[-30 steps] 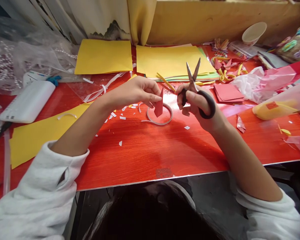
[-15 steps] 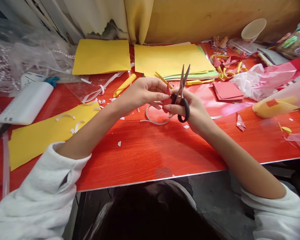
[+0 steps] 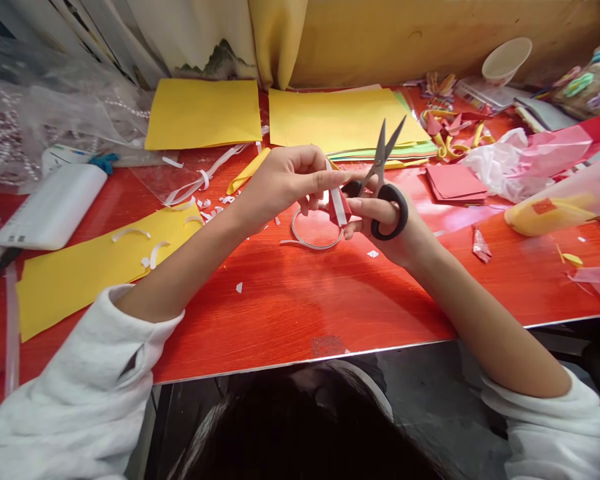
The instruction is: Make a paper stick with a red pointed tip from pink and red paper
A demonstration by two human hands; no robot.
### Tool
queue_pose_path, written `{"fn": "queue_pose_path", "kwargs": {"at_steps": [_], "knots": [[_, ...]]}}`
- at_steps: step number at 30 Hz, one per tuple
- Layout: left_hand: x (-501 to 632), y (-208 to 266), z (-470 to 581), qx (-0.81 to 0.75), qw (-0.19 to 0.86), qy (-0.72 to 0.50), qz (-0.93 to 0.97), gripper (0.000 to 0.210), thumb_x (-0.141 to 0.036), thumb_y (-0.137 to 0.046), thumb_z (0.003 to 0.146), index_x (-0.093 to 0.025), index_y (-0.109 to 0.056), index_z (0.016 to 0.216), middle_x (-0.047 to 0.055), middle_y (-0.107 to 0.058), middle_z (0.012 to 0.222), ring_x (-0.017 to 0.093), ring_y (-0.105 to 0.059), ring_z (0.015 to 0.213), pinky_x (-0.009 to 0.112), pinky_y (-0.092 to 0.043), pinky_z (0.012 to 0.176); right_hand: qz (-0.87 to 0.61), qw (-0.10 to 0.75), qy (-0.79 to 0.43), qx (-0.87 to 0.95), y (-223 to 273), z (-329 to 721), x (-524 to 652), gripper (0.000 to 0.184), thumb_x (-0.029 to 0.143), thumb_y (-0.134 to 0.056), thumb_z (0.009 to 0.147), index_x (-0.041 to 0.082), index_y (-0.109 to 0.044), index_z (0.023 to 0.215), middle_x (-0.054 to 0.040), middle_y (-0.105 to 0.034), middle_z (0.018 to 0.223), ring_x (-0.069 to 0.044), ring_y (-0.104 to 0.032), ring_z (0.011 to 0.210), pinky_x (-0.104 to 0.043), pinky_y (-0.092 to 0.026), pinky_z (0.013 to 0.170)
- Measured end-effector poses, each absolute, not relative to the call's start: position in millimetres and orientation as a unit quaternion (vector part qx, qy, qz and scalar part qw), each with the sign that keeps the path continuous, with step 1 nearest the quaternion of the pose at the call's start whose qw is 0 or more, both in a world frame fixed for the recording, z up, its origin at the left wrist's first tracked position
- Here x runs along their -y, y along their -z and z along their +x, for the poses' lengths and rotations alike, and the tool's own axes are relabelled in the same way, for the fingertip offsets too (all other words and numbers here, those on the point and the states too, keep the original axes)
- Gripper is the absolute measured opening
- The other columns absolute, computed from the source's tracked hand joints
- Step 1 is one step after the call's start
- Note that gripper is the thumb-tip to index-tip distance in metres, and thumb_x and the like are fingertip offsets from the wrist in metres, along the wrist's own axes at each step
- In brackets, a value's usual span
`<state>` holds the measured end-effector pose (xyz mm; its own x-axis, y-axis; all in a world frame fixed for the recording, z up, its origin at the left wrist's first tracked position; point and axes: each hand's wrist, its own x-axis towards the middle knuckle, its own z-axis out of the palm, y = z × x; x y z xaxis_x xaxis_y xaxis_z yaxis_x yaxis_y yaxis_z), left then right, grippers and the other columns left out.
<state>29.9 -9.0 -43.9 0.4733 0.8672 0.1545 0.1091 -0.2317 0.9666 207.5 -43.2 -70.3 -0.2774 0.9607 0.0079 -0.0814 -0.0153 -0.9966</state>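
Observation:
Between my two hands is a small folded red paper (image 3: pixel 341 212) with a white strip (image 3: pixel 336 198) along it, probably double-sided tape. My left hand (image 3: pixel 303 177) pinches it from the left with thumb and fingers. My right hand (image 3: pixel 387 210) steadies its right side with the fingertips. Scissors (image 3: pixel 381 157) with black handles hang in my right hand, blades parted and pointing up and away. Just beneath the hands a loop of thin white strip (image 3: pixel 315 247) lies on the red table (image 3: pixel 280 320).
Yellow paper sheets (image 3: pixel 205 117) lie at the back, with another yellow stack (image 3: pixel 340 120) beside them. Red paper squares (image 3: pixel 455 183) are at the right. A white glue-gun-like box (image 3: pixel 55 203) and plastic wrap (image 3: pixel 80 100) occupy the left. A paper cup (image 3: pixel 507 61) stands back right.
The red paper has turned, so its white strip now shows. The scissors have shifted right and their blades are spread wider. My left hand has tilted over the paper.

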Motion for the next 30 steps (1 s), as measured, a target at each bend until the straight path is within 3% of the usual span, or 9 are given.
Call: {"fn": "queue_pose_path", "kwargs": {"at_steps": [4,12,16,24,30], "knots": [[9,45,31,-0.367,0.474,-0.404,0.691,0.036,-0.046,-0.072,0.07,-0.017,-0.052,0.063,-0.002,-0.054,0.052,0.013,-0.064,0.064,0.02,-0.046,0.049,-0.412,0.477,-0.55,0.548,68,207,45,0.037,0.038,-0.072,0.069,0.026,-0.058,0.102,-0.0009,-0.059,0.085,-0.015,-0.06,0.073,-0.027,-0.054,0.056],[10,45,34,-0.346,0.564,-0.354,0.661,0.041,-0.054,-0.054,0.082,-0.014,-0.063,0.079,0.002,-0.064,0.065,0.013,-0.067,0.063,0.021,-0.05,0.05,-0.441,0.47,-0.509,0.571,69,209,45,0.031,0.035,-0.072,0.069,0.025,-0.059,0.096,0.0028,-0.054,0.074,-0.008,-0.053,0.052,-0.026,-0.048,0.049],[9,45,32,-0.346,0.557,-0.371,0.657,0.029,-0.044,-0.063,0.079,-0.016,-0.063,0.086,-0.002,-0.064,0.068,0.012,-0.068,0.067,0.019,-0.052,0.053,-0.429,0.458,-0.551,0.55,65,211,45,0.033,0.032,-0.07,0.068,0.023,-0.058,0.098,0.0027,-0.054,0.071,-0.01,-0.056,0.056,-0.023,-0.046,0.046],[12,49,34,-0.333,0.536,-0.388,0.672,0.024,-0.039,-0.064,0.08,-0.016,-0.06,0.078,-0.003,-0.061,0.063,0.011,-0.067,0.065,0.021,-0.052,0.057,-0.41,0.447,-0.602,0.518,64,209,45,0.035,0.026,-0.07,0.065,0.022,-0.06,0.098,0.0031,-0.052,0.072,-0.008,-0.052,0.056,-0.021,-0.041,0.043],[-1,48,21,-0.353,0.531,-0.344,0.69,0.021,-0.037,-0.064,0.081,-0.015,-0.063,0.077,0.001,-0.062,0.063,0.013,-0.065,0.063,0.026,-0.05,0.06,-0.459,0.443,-0.458,0.619,66,212,46,0.035,0.036,-0.073,0.069,0.025,-0.058,0.098,0.0012,-0.053,0.074,-0.013,-0.055,0.067,-0.026,-0.046,0.055]]}}
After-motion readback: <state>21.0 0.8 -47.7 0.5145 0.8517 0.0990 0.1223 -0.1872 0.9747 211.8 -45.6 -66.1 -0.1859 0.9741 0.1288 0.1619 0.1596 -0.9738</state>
